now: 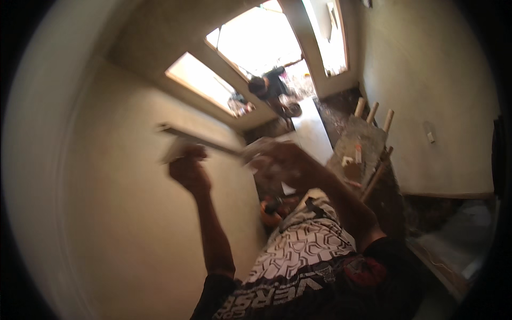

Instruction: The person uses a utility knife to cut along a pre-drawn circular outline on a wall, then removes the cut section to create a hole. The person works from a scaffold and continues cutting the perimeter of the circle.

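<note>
Both hands, left hand (188,172) and right hand (280,160), grasp a long blurred straightedge (200,140) beside the plastered wall (122,224), with open floor (312,133) beyond.

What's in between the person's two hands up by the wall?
In the head view, a long thin flat tool, blurred, runs from the left hand to the right hand.

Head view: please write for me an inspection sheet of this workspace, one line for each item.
Surface: smooth beige plastered wall, close in front.
Job's things: long flat straightedge, blurred, held against the wall.
Clutter: spattered wooden trestle; orange thing on the floor, too blurred to identify.
Hands: left hand and right hand each grip the straightedge.
Cables: nothing seen.
Surroundings: bright doorway; another person bent over near it.
</note>
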`<state>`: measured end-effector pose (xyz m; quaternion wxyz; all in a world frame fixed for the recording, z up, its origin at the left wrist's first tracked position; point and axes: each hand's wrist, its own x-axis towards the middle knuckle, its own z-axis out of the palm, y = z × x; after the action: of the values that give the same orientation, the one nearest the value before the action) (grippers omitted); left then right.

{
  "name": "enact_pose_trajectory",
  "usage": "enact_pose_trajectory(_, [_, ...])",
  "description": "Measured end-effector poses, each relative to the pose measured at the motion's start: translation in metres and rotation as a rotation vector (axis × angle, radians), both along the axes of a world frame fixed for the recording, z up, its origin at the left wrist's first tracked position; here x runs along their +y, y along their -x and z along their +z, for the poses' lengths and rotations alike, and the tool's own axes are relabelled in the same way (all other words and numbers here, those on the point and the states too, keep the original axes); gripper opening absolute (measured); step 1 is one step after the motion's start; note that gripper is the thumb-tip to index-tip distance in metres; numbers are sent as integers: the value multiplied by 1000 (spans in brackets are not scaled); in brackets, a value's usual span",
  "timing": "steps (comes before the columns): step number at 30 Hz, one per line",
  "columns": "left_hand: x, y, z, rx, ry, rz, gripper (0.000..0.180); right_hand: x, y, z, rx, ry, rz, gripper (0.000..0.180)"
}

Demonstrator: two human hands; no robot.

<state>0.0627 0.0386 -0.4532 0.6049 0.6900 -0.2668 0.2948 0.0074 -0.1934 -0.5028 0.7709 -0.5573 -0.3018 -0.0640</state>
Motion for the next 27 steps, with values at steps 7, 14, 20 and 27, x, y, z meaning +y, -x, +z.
enact_pose_trajectory(7, [-15, 84, -247, 1149, -253, -247, 18, -14, 39, -198, 574, 497, -321, 31])
enact_pose_trajectory(14, [-22, 119, -286, 1270, -349, -538, 26, -6, 97, -245, 842, 531, -174, 23])
enact_pose_trajectory(20, [-6, 134, -355, 1318, -416, -498, 47, -33, 116, -268, 1097, 468, -536, 19])
enact_pose_trajectory(27, [153, 248, -494, 1821, 31, 189, 24, -135, 111, -416, 1533, 408, -820, 24])
